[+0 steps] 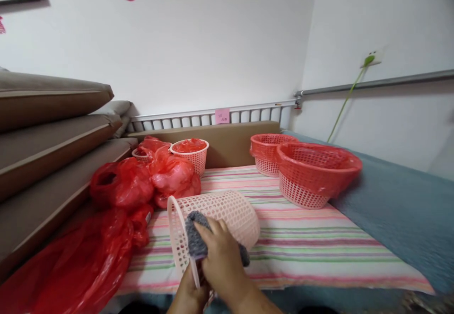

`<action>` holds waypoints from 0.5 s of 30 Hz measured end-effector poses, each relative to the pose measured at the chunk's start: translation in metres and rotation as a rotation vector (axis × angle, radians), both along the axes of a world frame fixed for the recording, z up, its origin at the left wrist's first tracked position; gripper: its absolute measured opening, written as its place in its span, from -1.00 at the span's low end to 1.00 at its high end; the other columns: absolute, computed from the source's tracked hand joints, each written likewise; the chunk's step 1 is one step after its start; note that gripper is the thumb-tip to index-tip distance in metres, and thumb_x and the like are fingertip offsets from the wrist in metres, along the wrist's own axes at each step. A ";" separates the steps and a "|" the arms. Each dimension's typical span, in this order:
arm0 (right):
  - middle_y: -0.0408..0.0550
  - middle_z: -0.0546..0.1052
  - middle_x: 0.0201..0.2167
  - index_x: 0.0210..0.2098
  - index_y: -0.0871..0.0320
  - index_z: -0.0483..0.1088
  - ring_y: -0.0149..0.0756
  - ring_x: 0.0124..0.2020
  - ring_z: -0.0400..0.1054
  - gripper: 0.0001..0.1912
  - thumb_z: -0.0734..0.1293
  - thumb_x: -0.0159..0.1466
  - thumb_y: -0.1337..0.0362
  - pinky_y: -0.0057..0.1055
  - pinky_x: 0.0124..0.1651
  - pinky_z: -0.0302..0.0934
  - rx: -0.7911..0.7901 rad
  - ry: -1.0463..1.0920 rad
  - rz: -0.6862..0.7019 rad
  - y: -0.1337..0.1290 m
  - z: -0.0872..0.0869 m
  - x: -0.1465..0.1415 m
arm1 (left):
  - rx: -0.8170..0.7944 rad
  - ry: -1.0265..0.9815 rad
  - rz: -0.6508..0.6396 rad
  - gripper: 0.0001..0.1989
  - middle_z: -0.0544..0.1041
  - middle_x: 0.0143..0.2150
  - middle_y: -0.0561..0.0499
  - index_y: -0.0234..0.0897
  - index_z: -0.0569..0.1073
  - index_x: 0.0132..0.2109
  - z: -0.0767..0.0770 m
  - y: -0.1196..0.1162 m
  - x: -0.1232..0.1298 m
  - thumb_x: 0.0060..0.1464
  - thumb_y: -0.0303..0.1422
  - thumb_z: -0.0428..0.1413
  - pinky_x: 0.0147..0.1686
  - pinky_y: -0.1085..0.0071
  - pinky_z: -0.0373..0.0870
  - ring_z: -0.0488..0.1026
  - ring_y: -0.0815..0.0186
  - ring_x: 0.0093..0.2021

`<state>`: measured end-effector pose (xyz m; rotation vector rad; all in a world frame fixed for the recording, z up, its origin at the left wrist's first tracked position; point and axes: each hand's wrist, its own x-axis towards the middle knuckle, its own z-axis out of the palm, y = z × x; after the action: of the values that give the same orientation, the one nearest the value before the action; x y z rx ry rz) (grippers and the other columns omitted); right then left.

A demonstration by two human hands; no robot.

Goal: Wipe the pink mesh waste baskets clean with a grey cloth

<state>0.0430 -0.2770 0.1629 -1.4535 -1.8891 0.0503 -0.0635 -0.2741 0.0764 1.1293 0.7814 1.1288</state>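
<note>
A light pink plastic basket (pixel 227 205) with a perforated wall lies on its side in front of me, its mouth facing left. My left hand (pixel 191 290) grips the near part of its rim, with the fingers partly hidden. My right hand (pixel 222 255) presses a dark grey cloth (pixel 196 236) against the outside of the basket close to the rim. Part of the cloth sticks out past the right side of that hand. Beneath the basket is a striped cloth (pixel 312 252) in pink, green and white.
Red plastic bags (pixel 120 181) are heaped at left, beside stacked cushions (pixel 53 158). A bag-lined basket (pixel 198 155) stands behind them. Two more lined baskets, one small (pixel 267 162) and one larger (pixel 305 193), stand at right. A radiator (pixel 195 117) runs along the wall.
</note>
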 end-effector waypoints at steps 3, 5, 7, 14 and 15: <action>-0.02 0.39 0.05 0.09 0.05 0.35 -0.15 0.02 0.20 -0.35 0.14 0.05 0.58 -0.32 0.07 0.08 -0.079 -0.085 -0.196 0.021 -0.010 0.044 | 0.018 -0.021 -0.085 -0.30 0.39 0.17 -0.20 -0.20 0.35 0.14 -0.008 -0.007 -0.001 -0.18 -0.14 0.30 0.15 -0.01 0.21 0.28 -0.13 0.18; 0.07 0.40 0.02 0.10 0.15 0.33 -0.09 -0.04 0.23 -0.42 0.16 0.09 0.51 -0.28 -0.01 0.13 -0.166 -0.091 -0.427 0.040 -0.018 0.080 | 0.054 -0.028 -0.145 -0.30 0.30 0.24 -0.21 -0.19 0.28 0.19 -0.010 -0.012 0.001 -0.09 -0.10 0.24 0.21 0.06 0.13 0.22 -0.04 0.23; 0.07 0.41 0.00 0.12 0.15 0.32 -0.07 -0.08 0.24 -0.44 0.17 0.11 0.46 -0.28 -0.09 0.16 -0.207 -0.105 -0.551 0.053 -0.024 0.104 | 0.065 -0.038 -0.171 -0.29 0.27 0.26 -0.22 -0.18 0.25 0.21 -0.006 -0.015 0.002 -0.07 -0.08 0.22 0.23 0.09 0.10 0.22 -0.01 0.24; 0.02 0.43 -0.04 0.10 0.15 0.34 -0.11 -0.06 0.24 -0.44 0.20 0.09 0.47 -0.31 -0.02 0.14 -0.168 -0.085 -0.486 0.049 -0.029 0.099 | -0.052 -0.169 -0.094 -0.30 0.38 0.18 -0.24 -0.28 0.26 0.19 0.056 -0.003 0.000 -0.16 -0.43 0.23 0.17 0.03 0.16 0.25 -0.06 0.21; 0.03 0.43 -0.03 0.09 0.16 0.35 -0.11 -0.04 0.24 -0.44 0.19 0.08 0.47 -0.31 0.01 0.14 -0.177 -0.038 -0.471 0.045 -0.028 0.091 | -0.075 -0.184 -0.108 -0.30 0.40 0.16 -0.22 -0.27 0.27 0.18 0.064 -0.003 0.001 -0.17 -0.50 0.19 0.16 0.04 0.18 0.26 -0.05 0.20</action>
<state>0.1338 -0.2315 0.1352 -1.9996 -1.5564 -0.0351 -0.0629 -0.2776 0.1405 0.9779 0.6077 1.0871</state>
